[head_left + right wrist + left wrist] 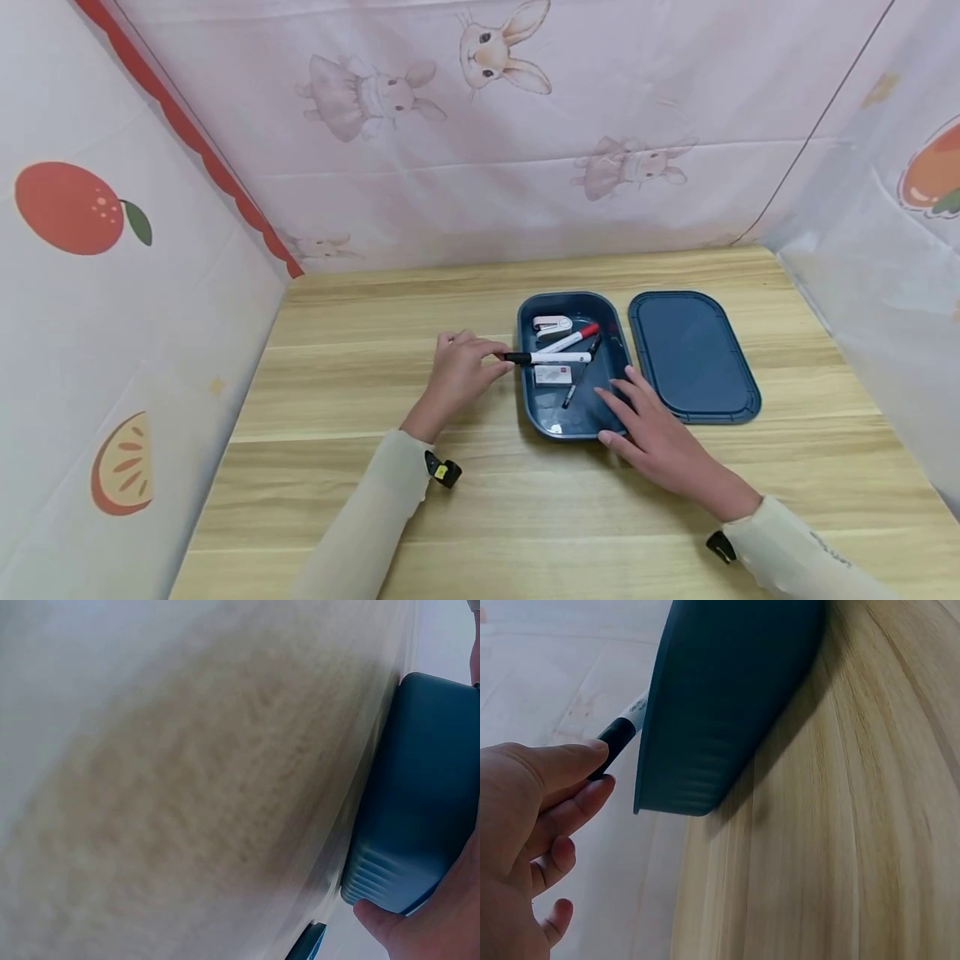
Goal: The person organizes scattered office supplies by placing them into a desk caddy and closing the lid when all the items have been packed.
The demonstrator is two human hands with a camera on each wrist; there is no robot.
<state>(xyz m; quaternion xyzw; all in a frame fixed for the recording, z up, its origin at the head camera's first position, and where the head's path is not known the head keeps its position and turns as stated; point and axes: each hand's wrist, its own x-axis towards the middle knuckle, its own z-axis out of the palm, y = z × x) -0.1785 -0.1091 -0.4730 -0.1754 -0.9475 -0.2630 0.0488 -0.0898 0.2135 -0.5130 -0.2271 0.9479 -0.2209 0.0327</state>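
Note:
My left hand [467, 371] pinches the black cap of a white marker [561, 357] between thumb and fingertips. The marker reaches over the left rim of a blue plastic box [543, 417]. Inside the box are a small pink-and-white stapler [552, 325], a white marker with a red cap [577, 335], a thin black pen [572, 392] and a small white block like an eraser [552, 375]. My right hand [654, 433] rests at the box's near right edge, fingers spread and mostly straight. In the left wrist view, the box wall hides most of the held marker [616, 742].
A blue lid [693, 354] lies flat on the wooden table [480, 517], right of the box. Fabric walls [487, 192] printed with rabbits and fruit enclose the table at the back and sides.

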